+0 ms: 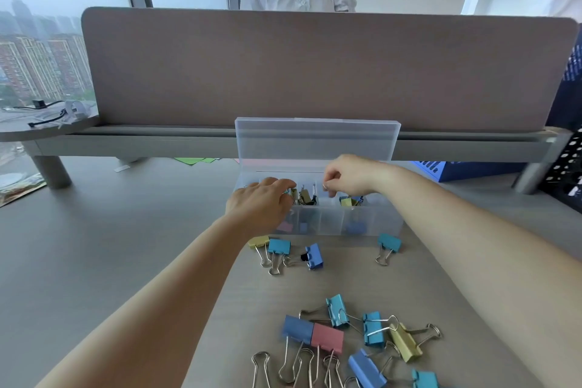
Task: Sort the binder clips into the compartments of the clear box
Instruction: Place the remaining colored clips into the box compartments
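Here both hands hover over the clear box (330, 220) at frame centre, its lid (315, 142) propped open for access. The right hand (349, 178) pinches a binder clip (326, 187) above a middle compartment. The left hand (258, 203) curls its fingers (280, 183) downward, grip unclear. Unsorted binder clips (327, 337) wait lower centre on the worktop (157, 230).

The left hand (258, 201) hides one end of the clear box (378, 220); nearest binder clips (425, 380) are cropped.

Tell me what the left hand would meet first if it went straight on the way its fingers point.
Probably the olive-yellow metal binder clips standing in the clear plastic compartment box, right beyond the left hand fingertips. Depth is unclear, so it could pass above them.
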A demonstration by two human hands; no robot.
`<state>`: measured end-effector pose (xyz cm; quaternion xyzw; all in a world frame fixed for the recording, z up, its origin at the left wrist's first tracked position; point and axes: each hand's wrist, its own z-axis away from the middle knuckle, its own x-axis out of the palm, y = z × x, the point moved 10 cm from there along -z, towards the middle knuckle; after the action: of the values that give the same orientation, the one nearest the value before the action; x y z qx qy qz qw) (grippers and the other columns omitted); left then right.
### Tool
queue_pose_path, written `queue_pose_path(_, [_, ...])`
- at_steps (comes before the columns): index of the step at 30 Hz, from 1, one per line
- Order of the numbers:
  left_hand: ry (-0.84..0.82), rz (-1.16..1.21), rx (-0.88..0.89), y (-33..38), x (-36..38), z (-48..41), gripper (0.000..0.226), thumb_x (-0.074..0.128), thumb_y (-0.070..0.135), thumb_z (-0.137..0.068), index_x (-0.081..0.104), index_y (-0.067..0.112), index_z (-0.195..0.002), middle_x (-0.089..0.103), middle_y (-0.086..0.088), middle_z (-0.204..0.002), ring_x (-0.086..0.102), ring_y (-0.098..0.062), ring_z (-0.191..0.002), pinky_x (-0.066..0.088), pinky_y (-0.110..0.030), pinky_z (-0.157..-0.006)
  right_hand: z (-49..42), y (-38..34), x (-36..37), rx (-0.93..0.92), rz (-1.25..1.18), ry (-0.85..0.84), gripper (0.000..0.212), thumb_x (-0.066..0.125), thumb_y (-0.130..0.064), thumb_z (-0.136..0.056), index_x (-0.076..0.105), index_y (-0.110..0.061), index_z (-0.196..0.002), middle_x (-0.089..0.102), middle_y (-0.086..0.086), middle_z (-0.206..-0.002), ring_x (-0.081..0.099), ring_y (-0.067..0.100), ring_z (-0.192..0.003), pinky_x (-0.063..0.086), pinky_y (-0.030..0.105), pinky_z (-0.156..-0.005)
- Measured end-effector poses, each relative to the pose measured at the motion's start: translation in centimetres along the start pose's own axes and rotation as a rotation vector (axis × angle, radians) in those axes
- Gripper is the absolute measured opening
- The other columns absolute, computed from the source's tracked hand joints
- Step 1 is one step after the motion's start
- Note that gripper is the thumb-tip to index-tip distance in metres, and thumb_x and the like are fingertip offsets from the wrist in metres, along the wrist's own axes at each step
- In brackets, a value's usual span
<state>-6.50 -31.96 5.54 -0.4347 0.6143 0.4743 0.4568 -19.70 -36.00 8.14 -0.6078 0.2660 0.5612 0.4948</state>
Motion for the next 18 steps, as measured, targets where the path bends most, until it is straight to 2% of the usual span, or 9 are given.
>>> queue_pose_path(1, [-0.002, -0.004, -0.001, 0.0, 0.0, 0.0, 0.042, 0.021, 0.037, -0.102, 0.031, 0.038, -0.143, 0.035, 0.006, -0.15, 0.04, -0.022, -0.132, 0.033, -0.037, -0.104, 0.3, -0.2, 0.8, 0.005, 0.086, -0.093, 0.026, 0.039, -0.023, -0.102, 0.064, -0.015, -0.108, 0.067, -0.004, -0.108, 0.053, 0.008, -0.072, 0.042, 0.023, -0.063])
queue_pose_path(3, [0.007, -0.013, -0.007, 0.0, -0.1, 0.2, 0.042, 0.02, 0.037, -0.102, 0.033, 0.037, -0.142, 0.037, 0.005, -0.149, 0.041, -0.022, -0.131, 0.033, -0.037, -0.103, 0.8, -0.2, 2.3, 0.037, 0.262, -0.184, 0.037, 0.023, -0.028, -0.104, 0.058, -0.017, -0.11, 0.061, 0.003, -0.121, 0.051, 0.017, -0.095, 0.041, 0.032, -0.091])
queue_pose_path(4, [0.016, -0.016, -0.009, 0.0, -0.2, 0.3, 0.042, 0.019, 0.037, -0.102, 0.034, 0.037, -0.142, 0.038, 0.005, -0.148, 0.041, -0.022, -0.13, 0.033, -0.036, -0.103, 0.9, 0.0, 3.0, 0.073, 0.299, -0.206, 0.04, 0.016, -0.031, -0.103, 0.053, -0.017, -0.103, 0.058, 0.007, -0.121, 0.047, 0.024, -0.107, 0.03, 0.038, -0.106])
queue_pose_path(6, [0.031, -0.021, -0.013, 0.1, -0.4, 0.5, 0.043, 0.019, 0.038, -0.102, 0.035, 0.036, -0.141, 0.04, 0.005, -0.148, 0.042, -0.022, -0.13, 0.033, -0.036, -0.102, 1.1, 0.0, 4.1, 0.079, 0.335, -0.239, 0.045, 0.01, -0.038, -0.1, 0.049, -0.018, -0.093, 0.056, 0.012, -0.119, 0.039, 0.03, -0.119, 0.01, 0.044, -0.117])
queue_pose_path(8, [0.033, -0.024, -0.021, 0.1, -0.4, 0.4, 0.043, 0.019, 0.039, -0.102, 0.035, 0.035, -0.141, 0.039, 0.005, -0.148, 0.042, -0.022, -0.13, 0.033, -0.036, -0.102, 1.1, -0.4, 4.4, 0.042, 0.379, -0.257, 0.041, 0.013, -0.044, -0.099, 0.044, -0.023, -0.085, 0.048, 0.014, -0.135, 0.038, 0.031, -0.124, 0.018, 0.041, -0.113])
queue_pose_path(11, [0.027, -0.032, -0.032, 0.0, -0.3, 0.3, 0.043, 0.019, 0.039, -0.102, 0.034, 0.034, -0.142, 0.038, 0.005, -0.148, 0.042, -0.022, -0.13, 0.033, -0.036, -0.102, 0.8, -0.5, 4.3, 0.028, 0.292, -0.26, 0.035, 0.022, -0.029, -0.102, 0.04, -0.024, -0.072, 0.053, 0.012, -0.111, 0.04, 0.026, -0.1, 0.035, 0.03, -0.086])
queue_pose_path(13, [0.025, -0.037, -0.034, -0.1, -0.2, 0.4, 0.044, 0.019, 0.041, -0.102, 0.034, 0.034, -0.142, 0.038, 0.006, -0.149, 0.041, -0.022, -0.13, 0.034, -0.035, -0.102, 0.4, -0.4, 4.2, 0.022, 0.233, -0.25, 0.033, 0.029, -0.021, -0.101, 0.061, -0.013, -0.103, 0.055, 0.007, -0.116, 0.047, 0.025, -0.107, 0.038, 0.03, -0.088])
queue_pose_path(14, [0.026, -0.036, -0.034, -0.1, -0.2, 0.4, 0.044, 0.019, 0.041, -0.102, 0.033, 0.034, -0.142, 0.037, 0.006, -0.149, 0.041, -0.022, -0.131, 0.034, -0.035, -0.102, 0.4, -0.5, 3.9, 0.019, 0.211, -0.241, 0.035, 0.033, -0.022, -0.1, 0.06, -0.01, -0.119, 0.055, 0.006, -0.125, 0.05, 0.023, -0.111, 0.039, 0.031, -0.092])
queue_pose_path(18, [0.032, -0.025, -0.032, -0.1, -0.3, 0.2, 0.043, 0.022, 0.042, -0.101, 0.034, 0.033, -0.142, 0.037, 0.005, -0.149, 0.041, -0.022, -0.131, 0.033, -0.036, -0.103, 0.8, -1.1, 3.0, -0.039, 0.187, -0.232, 0.031, 0.046, -0.02, -0.099, 0.061, -0.015, -0.126, 0.06, -0.002, -0.126, 0.052, 0.01, -0.095, 0.039, 0.018, -0.079])
